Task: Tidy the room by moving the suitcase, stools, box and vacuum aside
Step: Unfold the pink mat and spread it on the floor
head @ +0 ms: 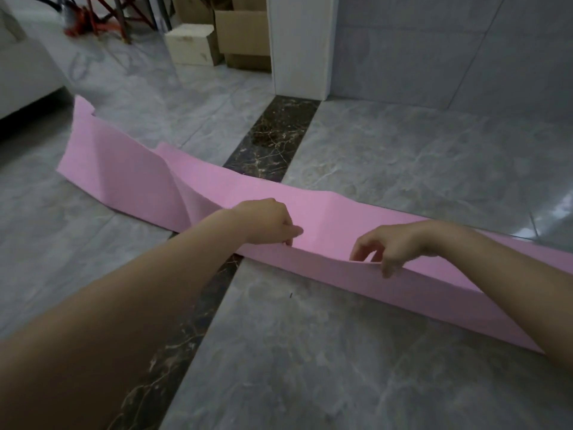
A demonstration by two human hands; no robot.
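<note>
A long pink mat [198,184] lies folded lengthwise across the grey tiled floor, its near edge lifted. My left hand [269,221] pinches that raised edge near the middle of the mat. My right hand [390,243] grips the same edge further right, fingers curled over it. A white box [190,45] and brown cardboard boxes [242,32] stand at the back beside a white pillar. No suitcase, stool or vacuum is clearly visible.
A white pillar [302,45] stands at the back centre. A pale sofa [21,66] fills the left edge. A red metal frame [96,20] sits at the back left. A dark marble strip [273,138] runs across the floor under the mat.
</note>
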